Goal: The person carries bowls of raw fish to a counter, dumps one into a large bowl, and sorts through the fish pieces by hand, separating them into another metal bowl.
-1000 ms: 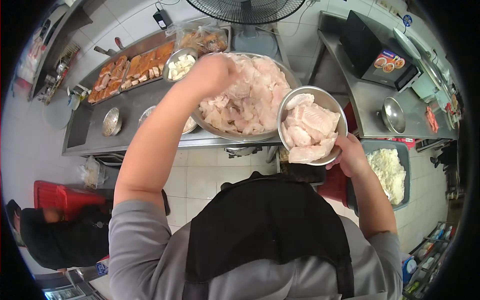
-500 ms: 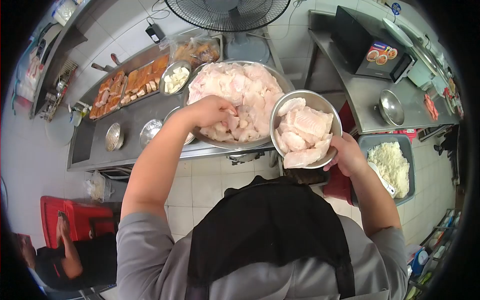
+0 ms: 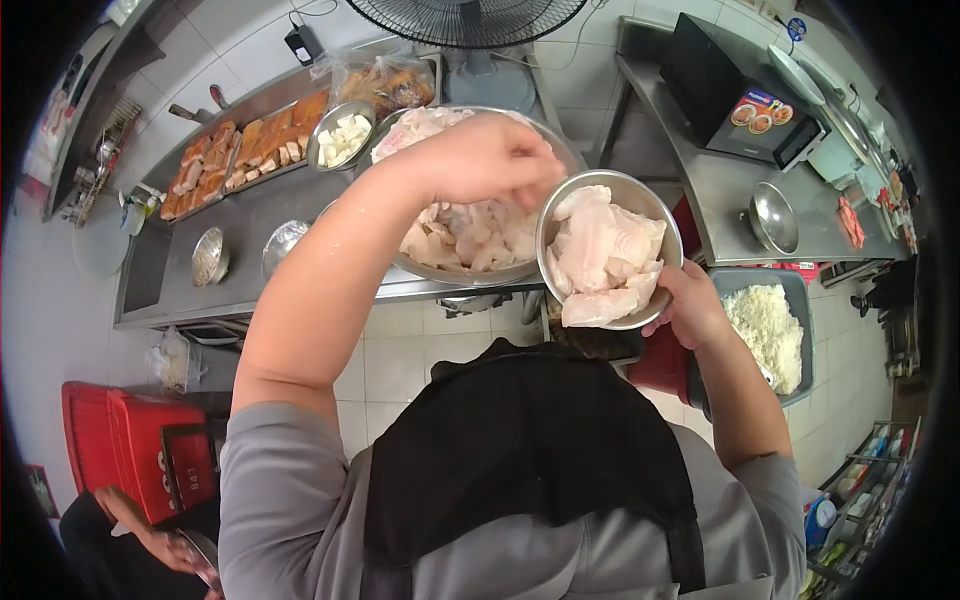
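Observation:
My left hand (image 3: 485, 155) is raised over the big steel bowl (image 3: 470, 275) of raw pale fish pieces (image 3: 465, 235). Its fingers are curled shut by the small bowl's left rim, apparently on a fish piece that the fingers mostly hide. My right hand (image 3: 690, 300) grips the lower right rim of a small steel bowl (image 3: 660, 205). This bowl is heaped with fish fillets (image 3: 600, 250) and is held in the air just right of the big bowl.
The steel counter (image 3: 250, 215) carries a tray of orange-brown pieces (image 3: 240, 150), a bowl of white cubes (image 3: 340, 135), a bag of food (image 3: 385, 80) and small bowls (image 3: 208, 255). A fan (image 3: 470, 15) stands behind. A microwave (image 3: 740, 95) and a grey tub of white crumbs (image 3: 770, 335) are at the right. Red crates (image 3: 140, 435) and another person (image 3: 140, 540) are lower left.
My left hand dug into the big bowl, then lifted out and moved right to the small bowl's rim. The small bowl stayed about level in my right hand.

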`<action>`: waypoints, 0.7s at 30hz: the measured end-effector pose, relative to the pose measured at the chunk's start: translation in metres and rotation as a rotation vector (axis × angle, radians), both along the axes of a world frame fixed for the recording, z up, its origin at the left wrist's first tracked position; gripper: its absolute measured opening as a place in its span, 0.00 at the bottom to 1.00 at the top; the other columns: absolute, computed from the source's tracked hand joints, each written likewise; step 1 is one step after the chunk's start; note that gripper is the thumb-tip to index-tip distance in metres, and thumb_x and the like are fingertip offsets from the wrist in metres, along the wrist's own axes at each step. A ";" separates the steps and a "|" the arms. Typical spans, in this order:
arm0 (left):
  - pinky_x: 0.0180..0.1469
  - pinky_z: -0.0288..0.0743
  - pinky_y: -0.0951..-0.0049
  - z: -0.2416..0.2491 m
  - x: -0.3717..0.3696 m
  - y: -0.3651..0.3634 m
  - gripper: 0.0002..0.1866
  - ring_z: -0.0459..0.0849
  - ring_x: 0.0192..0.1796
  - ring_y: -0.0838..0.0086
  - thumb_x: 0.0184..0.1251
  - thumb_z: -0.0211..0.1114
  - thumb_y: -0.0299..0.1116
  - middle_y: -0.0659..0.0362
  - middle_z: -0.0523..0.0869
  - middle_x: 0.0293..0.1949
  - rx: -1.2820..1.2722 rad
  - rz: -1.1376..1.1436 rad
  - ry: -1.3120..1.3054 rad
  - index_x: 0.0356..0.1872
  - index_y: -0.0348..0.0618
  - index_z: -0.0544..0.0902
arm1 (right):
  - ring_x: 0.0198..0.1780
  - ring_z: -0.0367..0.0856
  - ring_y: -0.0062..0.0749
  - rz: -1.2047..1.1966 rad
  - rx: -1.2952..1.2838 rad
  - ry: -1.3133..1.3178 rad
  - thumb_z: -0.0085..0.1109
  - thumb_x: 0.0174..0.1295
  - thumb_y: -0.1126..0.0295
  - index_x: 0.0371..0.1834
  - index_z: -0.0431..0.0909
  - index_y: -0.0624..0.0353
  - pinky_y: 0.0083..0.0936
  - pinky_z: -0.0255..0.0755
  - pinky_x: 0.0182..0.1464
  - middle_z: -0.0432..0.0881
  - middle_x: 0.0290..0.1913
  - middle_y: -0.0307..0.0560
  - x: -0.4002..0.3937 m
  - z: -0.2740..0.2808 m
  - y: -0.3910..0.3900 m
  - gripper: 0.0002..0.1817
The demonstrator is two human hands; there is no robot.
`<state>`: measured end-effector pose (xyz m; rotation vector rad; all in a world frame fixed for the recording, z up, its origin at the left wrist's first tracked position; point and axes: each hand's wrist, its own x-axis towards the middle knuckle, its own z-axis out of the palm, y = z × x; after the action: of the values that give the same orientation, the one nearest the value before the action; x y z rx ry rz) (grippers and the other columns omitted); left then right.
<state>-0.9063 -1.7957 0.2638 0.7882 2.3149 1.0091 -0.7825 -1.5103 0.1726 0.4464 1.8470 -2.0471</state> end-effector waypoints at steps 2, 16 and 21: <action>0.40 0.78 0.65 -0.008 -0.011 -0.010 0.09 0.85 0.34 0.64 0.63 0.62 0.34 0.53 0.88 0.35 -0.509 0.004 0.309 0.37 0.41 0.85 | 0.29 0.83 0.37 -0.020 0.004 -0.005 0.50 0.63 0.69 0.53 0.72 0.71 0.31 0.80 0.21 0.83 0.39 0.55 0.000 0.000 -0.001 0.19; 0.41 0.78 0.67 -0.083 -0.018 -0.047 0.12 0.85 0.36 0.69 0.59 0.67 0.33 0.55 0.86 0.38 -0.443 -0.161 -0.023 0.42 0.40 0.83 | 0.35 0.83 0.40 -0.042 0.000 -0.045 0.52 0.65 0.66 0.54 0.67 0.70 0.36 0.80 0.25 0.80 0.43 0.56 0.001 -0.014 0.006 0.20; 0.31 0.71 0.83 -0.067 -0.039 -0.064 0.18 0.77 0.28 0.82 0.69 0.66 0.47 0.67 0.80 0.30 0.018 0.111 -0.436 0.44 0.41 0.81 | 0.35 0.84 0.38 -0.037 -0.010 -0.032 0.50 0.65 0.67 0.55 0.68 0.70 0.35 0.80 0.24 0.82 0.42 0.54 0.000 -0.009 0.004 0.20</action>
<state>-0.9449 -1.8596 0.1963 0.3980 1.9892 1.1234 -0.7827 -1.5062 0.1638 0.5111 1.8225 -2.0600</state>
